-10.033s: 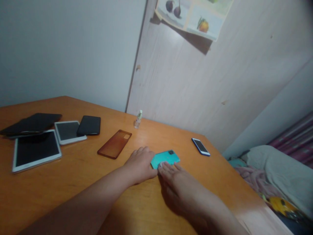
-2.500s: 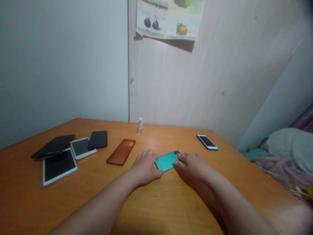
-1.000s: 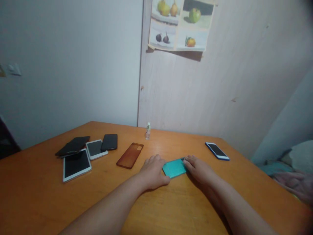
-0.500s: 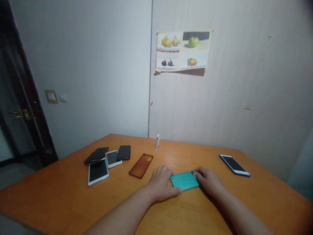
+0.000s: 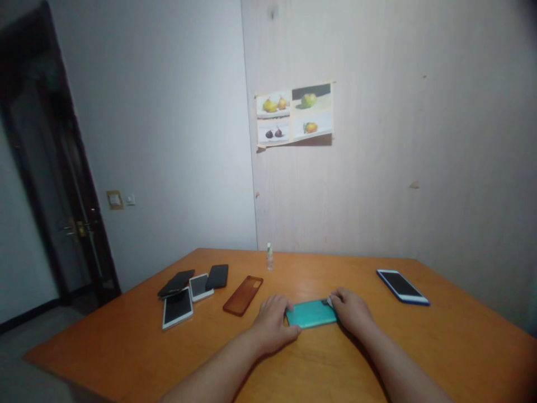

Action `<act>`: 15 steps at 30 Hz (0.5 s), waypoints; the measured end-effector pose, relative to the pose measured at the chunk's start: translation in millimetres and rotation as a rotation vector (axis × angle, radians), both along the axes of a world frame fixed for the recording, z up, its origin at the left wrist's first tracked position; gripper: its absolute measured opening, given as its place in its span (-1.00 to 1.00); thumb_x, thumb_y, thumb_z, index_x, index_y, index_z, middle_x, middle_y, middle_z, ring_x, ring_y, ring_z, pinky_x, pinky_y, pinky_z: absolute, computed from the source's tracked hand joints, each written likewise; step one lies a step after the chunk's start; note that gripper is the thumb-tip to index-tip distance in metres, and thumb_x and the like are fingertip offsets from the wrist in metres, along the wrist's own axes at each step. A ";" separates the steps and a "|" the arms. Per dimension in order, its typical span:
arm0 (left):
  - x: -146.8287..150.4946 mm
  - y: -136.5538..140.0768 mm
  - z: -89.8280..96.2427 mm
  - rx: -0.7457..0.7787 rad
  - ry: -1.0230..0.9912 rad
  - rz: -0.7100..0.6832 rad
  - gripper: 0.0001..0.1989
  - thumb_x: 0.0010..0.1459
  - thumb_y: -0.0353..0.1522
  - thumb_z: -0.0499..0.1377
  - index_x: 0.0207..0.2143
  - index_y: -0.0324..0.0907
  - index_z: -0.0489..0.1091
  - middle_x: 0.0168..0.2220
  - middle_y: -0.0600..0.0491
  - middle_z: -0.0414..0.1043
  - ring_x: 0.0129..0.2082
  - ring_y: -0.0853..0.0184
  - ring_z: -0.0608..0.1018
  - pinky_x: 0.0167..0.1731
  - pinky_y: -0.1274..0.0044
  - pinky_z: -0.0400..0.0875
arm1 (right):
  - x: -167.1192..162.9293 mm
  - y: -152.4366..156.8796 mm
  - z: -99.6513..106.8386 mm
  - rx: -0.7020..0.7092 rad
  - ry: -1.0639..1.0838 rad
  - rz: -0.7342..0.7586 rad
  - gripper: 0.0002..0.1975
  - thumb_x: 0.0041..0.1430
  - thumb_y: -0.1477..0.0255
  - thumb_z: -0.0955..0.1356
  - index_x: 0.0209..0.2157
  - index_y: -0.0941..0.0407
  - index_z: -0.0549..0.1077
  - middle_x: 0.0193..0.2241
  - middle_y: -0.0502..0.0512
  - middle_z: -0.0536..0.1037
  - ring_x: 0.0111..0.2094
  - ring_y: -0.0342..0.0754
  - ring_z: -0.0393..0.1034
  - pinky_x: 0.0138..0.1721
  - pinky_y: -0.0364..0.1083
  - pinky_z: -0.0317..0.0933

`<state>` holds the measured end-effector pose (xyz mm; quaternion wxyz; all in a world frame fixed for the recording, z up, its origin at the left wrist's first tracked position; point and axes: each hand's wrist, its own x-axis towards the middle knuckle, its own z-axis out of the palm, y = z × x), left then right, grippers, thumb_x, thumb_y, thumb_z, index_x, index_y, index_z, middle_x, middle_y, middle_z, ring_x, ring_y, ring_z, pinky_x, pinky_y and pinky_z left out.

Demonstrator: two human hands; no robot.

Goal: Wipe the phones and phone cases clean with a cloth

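Note:
A teal phone (image 5: 311,314) lies back side up on the wooden table (image 5: 335,364), its camera end to the right. My left hand (image 5: 272,323) grips its left end, thumb on the near edge and fingers at the far edge. At the camera corner, my right hand (image 5: 351,311) is closed around a small whitish wipe (image 5: 329,302) pressed against the phone; most of the wipe is hidden by the fingers. Left of my left hand lies an empty brown phone case (image 5: 243,295).
Farther left, a white tablet-like phone (image 5: 177,308), a smaller white phone (image 5: 201,287), a black phone (image 5: 217,276) and a dark wallet-like case (image 5: 176,284) lie close together. A small clear bottle (image 5: 269,257) stands at the back. A blue-cased phone (image 5: 403,287) is at right.
The head view has tilted up and shifted, so the room appears displaced. My right hand stays at the phone's camera corner, with small movement; my left hand keeps its grip.

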<state>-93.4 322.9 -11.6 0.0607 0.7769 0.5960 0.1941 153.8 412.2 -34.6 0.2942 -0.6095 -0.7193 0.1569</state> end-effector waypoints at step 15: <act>10.8 -2.9 17.8 -0.153 0.042 0.137 -0.55 0.00 -0.04 0.25 -0.16 -0.13 0.34 -0.09 -0.01 0.38 -0.05 0.13 0.41 -0.16 0.45 0.26 | -7.4 0.7 -3.9 -0.028 0.069 -0.081 -0.75 0.32 0.31 0.19 -0.27 0.04 0.46 -0.31 0.15 0.61 -0.24 0.03 0.47 -0.37 -0.11 0.06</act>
